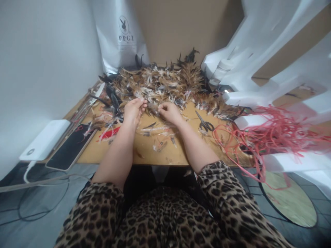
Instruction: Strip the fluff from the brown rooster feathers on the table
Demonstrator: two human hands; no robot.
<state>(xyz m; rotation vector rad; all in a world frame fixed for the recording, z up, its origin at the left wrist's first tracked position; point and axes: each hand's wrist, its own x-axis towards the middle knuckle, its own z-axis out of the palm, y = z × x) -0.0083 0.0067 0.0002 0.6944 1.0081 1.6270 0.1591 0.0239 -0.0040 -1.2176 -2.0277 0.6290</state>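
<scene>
Your left hand [134, 109] and right hand [169, 112] stand a little apart at the near edge of a heap of brown, black and whitish feathers [157, 81], which lies across the far part of the brown wooden tabletop [147, 156]. The fingers of both hands are bent with the tips drawn close to the thumbs, a narrow posture; whether a quill or strand sits between them cannot be told. Judged by appearance, the feathers should be very light, soft along the vanes and stiffer at the shaft, easily crushed and quick to scatter or tangle. The sound place to take hold is the bare quill end, with a light pinch, keeping clear of the plume. To the right of your right hand lie black-handled metal scissors [204, 122], with tangled pinkish-red strips [281, 132] farther right. Loose feather scraps [160, 144] lie between your forearms.
</scene>
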